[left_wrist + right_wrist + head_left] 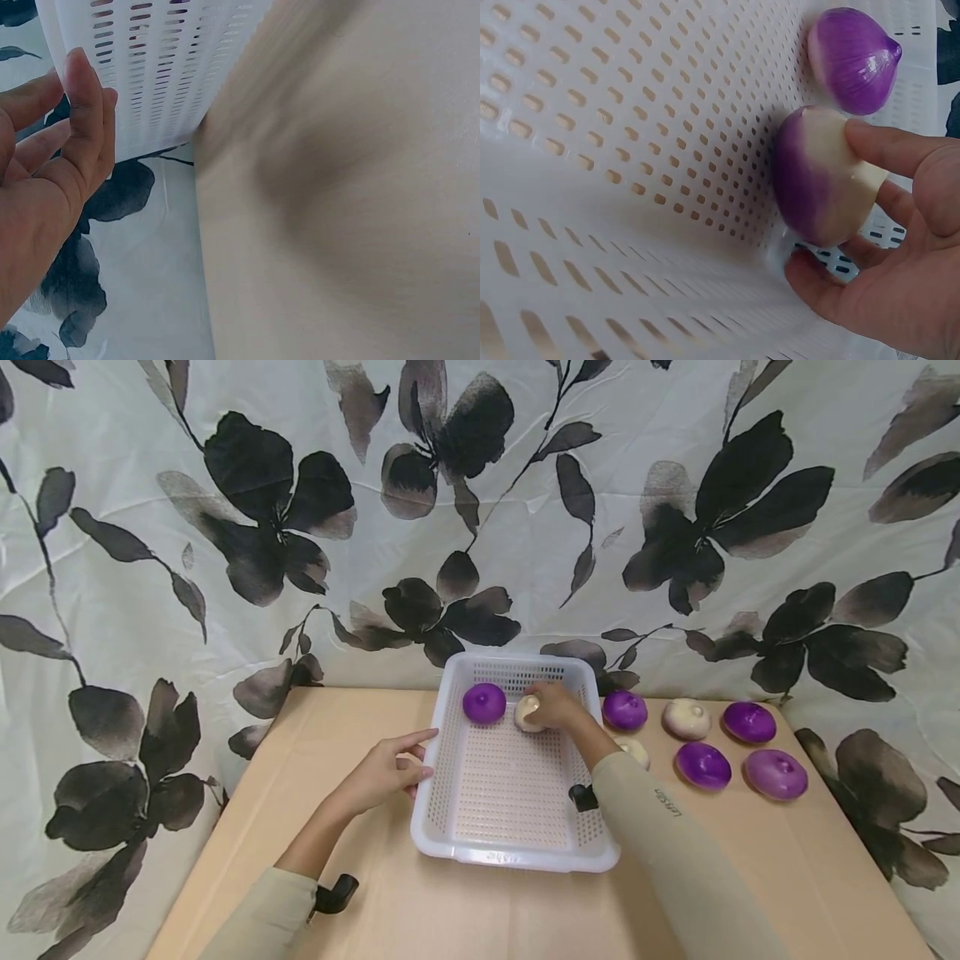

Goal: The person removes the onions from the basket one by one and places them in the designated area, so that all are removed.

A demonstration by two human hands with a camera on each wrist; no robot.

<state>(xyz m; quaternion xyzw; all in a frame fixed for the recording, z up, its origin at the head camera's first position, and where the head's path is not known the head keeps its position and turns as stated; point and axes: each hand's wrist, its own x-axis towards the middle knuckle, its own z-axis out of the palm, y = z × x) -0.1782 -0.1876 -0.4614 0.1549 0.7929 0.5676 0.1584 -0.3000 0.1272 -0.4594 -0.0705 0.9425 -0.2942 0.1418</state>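
Observation:
In the head view, a white perforated plastic basket (517, 857) stands on the table. My right hand (551, 704) reaches inside it and grips a pale onion (528, 714) near the far end. The right wrist view shows that onion (821, 176) as part cream, part purple, with thumb and fingers around it. Beside it, a purple onion (483, 703) lies in the basket's far left corner. My left hand (382, 772) is at the basket's left side, fingertips at the rim. In the left wrist view, the left hand's fingers (84, 112) look fairly straight against the basket wall.
Right of the basket lie several purple onions (702, 766) and a white onion (686, 719). Another pale onion (634, 750) is partly hidden by the right forearm. The wooden table (360, 893) ends at a floral cloth (525, 568) behind.

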